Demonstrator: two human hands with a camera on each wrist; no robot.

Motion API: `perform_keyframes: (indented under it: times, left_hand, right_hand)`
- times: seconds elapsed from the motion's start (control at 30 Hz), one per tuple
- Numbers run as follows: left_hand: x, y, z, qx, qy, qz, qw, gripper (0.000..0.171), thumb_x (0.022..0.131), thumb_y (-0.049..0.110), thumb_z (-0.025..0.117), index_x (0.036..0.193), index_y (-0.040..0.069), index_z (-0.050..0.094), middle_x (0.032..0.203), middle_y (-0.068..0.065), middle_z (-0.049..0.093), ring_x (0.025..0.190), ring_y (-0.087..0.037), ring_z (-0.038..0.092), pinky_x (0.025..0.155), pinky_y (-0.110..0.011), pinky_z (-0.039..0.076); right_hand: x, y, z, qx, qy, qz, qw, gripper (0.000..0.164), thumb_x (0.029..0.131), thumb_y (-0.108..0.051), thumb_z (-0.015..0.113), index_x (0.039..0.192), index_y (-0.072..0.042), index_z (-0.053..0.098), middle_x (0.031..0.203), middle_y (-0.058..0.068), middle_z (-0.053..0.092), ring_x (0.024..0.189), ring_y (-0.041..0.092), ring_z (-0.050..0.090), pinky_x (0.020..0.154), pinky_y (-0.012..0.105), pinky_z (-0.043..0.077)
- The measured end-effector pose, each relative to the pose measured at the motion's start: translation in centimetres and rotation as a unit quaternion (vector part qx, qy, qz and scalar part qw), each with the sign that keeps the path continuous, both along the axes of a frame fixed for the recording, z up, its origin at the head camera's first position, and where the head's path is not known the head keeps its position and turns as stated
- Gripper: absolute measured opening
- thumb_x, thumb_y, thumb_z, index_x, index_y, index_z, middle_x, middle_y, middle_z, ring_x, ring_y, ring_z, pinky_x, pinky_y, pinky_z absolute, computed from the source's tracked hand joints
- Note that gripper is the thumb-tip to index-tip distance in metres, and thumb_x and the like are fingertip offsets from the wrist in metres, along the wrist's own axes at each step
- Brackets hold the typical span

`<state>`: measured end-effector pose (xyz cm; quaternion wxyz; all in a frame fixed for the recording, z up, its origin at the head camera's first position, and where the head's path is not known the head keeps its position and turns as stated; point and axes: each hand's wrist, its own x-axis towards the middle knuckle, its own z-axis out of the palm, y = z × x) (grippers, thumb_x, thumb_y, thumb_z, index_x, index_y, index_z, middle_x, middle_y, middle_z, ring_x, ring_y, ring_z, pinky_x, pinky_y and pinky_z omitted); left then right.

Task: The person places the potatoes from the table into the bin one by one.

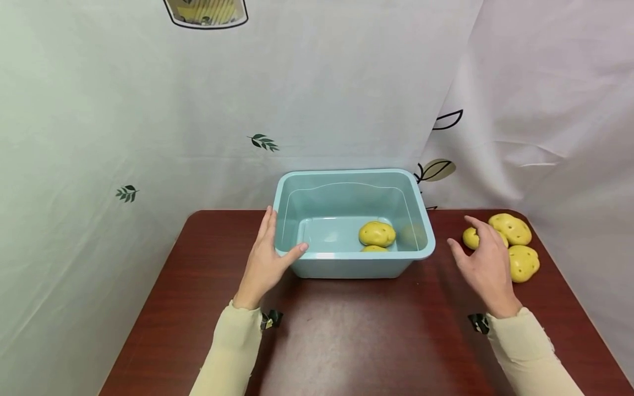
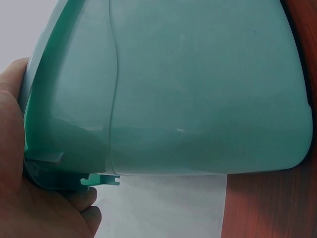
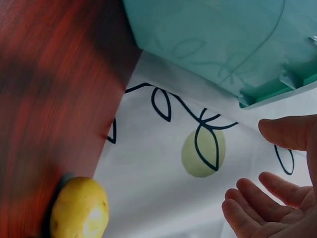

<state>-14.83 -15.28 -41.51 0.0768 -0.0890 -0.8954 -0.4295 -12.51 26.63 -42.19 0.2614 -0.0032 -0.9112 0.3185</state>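
1. Head view, watched from afar: I see the tub (image 1: 346, 268) standing upright near the table's (image 1: 342, 335) far edge, two potatoes (image 1: 377, 234) lying in its right half, by the front wall.
2. Left hand (image 1: 264, 269), fingers long and thumb spread, sits about the tub's near left corner; I cannot tell how firmly it presses.
3. Right hand (image 1: 487, 269) holds nothing, thumb and fingers spread in a loose curve between the tub and three loose potatoes (image 1: 523, 264). The two hands are well apart.
4. I judge that the left hand does best to steady the rim without tipping it, since the potatoes inside look apt to roll.
5. I would keep the right hand slow: the loose potatoes are rounded and near the table's right edge, so a careless brush could send one off.
6. Dark red and wood-grained, the table carries a glossy patch of light across its middle.
7. Pale, rumpled cloth (image 1: 337, 99) hangs behind and at both sides, printed with leaves (image 1: 264, 143).
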Motion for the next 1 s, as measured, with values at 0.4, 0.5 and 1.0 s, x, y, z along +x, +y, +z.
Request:
perform_keyframes:
  times: [0.4, 0.5, 1.0]
  left_hand:
    - [0.0, 0.1, 0.0, 0.004, -0.002, 0.0, 1.0, 0.107, 0.086, 0.065, 0.068, 0.163, 0.015, 0.012, 0.167, 0.014, 0.001, 0.153, -0.017, 0.012, 0.115, -0.057, 0.025]
    - [0.0, 0.2, 0.0, 0.006, 0.0, 0.0, 1.0, 0.107, 0.087, 0.063, 0.069, 0.163, 0.015, 0.012, 0.167, 0.014, 0.002, 0.153, -0.017, 0.013, 0.115, -0.057, 0.026]
    - [0.0, 0.1, 0.0, 0.003, 0.004, -0.002, 1.0, 0.107, 0.087, 0.064, 0.069, 0.163, 0.014, 0.012, 0.167, 0.012, 0.002, 0.153, -0.017, 0.013, 0.115, -0.056, 0.026]
  right_hand:
    - [-0.3, 0.9, -1.2, 0.004, -0.015, -0.006, 1.0, 0.06, 0.083, -0.005, 0.079, 0.136, 0.008, 0.054, 0.132, 0.033, 0.055, 0.122, 0.053, 0.046, 0.103, 0.066, 0.033]
    - [-0.5, 1.2, -1.5, 0.01, -0.021, -0.008, 1.0, 0.059, 0.084, -0.005, 0.078, 0.136, 0.009, 0.053, 0.132, 0.034, 0.054, 0.121, 0.054, 0.046, 0.103, 0.066, 0.033]
    - [-1.4, 2.6, -3.1, 0.016, -0.022, -0.003, 1.0, 0.058, 0.081, -0.002, 0.079, 0.131, 0.012, 0.053, 0.133, 0.036, 0.051, 0.124, 0.054, 0.043, 0.107, 0.064, 0.029]
